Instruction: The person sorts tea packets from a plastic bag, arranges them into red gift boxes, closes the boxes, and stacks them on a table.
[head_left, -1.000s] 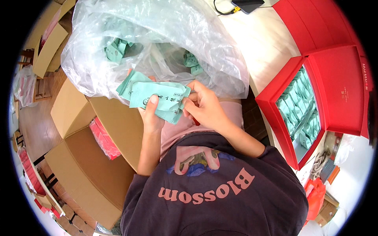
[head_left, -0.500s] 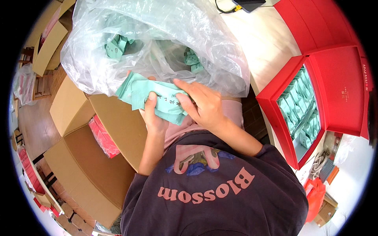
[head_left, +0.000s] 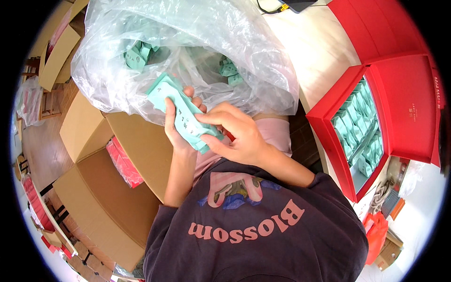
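Mint-green packets [head_left: 187,123], lined up as a narrow bundle, are held slanting between both hands. My left hand [head_left: 178,134] wraps round them, thumb along the near side and fingertips curled over the far edge. My right hand [head_left: 239,136] grips their lower end, its index finger lying across it. Just beyond, a large crumpled clear plastic bag [head_left: 183,42] holds more green packets [head_left: 138,58]. To the right, an open red box [head_left: 324,136] contains rows of the same packets [head_left: 354,113].
A pale tabletop [head_left: 314,42] carries a phone [head_left: 298,4] and cable at the back. Open cardboard cartons [head_left: 84,197] stand at left, one with a red wrapped item [head_left: 124,162]. A red bag [head_left: 376,235] and small items sit at lower right; cartons and racks line the left edge.
The packets have turned from nearly level to a steeper slant and now overlap more neatly. My left fingers have curled over their far edge, and my right hand has shifted slightly down.
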The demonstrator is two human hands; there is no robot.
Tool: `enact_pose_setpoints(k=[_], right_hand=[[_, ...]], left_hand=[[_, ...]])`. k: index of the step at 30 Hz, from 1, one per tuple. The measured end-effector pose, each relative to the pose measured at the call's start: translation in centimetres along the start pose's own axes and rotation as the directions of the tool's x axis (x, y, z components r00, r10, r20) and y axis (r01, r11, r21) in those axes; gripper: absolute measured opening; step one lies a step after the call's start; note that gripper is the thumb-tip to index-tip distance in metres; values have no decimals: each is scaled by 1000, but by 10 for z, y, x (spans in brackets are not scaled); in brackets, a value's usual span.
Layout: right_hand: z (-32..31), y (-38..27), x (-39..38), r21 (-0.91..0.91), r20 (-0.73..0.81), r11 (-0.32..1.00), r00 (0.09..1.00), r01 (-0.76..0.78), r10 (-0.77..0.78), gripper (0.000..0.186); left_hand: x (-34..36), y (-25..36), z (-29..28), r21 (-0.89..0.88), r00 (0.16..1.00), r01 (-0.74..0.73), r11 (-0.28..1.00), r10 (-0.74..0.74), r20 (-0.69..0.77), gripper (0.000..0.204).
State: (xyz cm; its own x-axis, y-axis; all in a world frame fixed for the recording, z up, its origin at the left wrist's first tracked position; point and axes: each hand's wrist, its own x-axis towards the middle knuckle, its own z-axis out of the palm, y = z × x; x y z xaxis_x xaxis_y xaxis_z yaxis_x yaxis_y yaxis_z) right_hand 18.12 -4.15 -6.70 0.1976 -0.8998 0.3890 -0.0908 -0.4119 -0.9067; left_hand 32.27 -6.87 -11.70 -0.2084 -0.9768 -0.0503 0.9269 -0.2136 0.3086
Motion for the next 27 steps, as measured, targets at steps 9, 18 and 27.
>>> enact_pose_setpoints(k=[9, 18, 27], right_hand=[[4, -12, -9, 32, -22, 996, 997, -78, 79, 16], [-9, -13, -12, 89, -78, 905, 903, -416, 422, 9], [-22, -6, -1, -136, -120, 990, 993, -34, 17, 9]], left_hand=[[3, 0, -1, -104, 994, 57, 993, -46, 100, 56], [-6, 16, 12, 442, 930, -367, 818, 320, 180, 92], [-27, 17, 13, 746, 837, -542, 386, 327, 439, 83]])
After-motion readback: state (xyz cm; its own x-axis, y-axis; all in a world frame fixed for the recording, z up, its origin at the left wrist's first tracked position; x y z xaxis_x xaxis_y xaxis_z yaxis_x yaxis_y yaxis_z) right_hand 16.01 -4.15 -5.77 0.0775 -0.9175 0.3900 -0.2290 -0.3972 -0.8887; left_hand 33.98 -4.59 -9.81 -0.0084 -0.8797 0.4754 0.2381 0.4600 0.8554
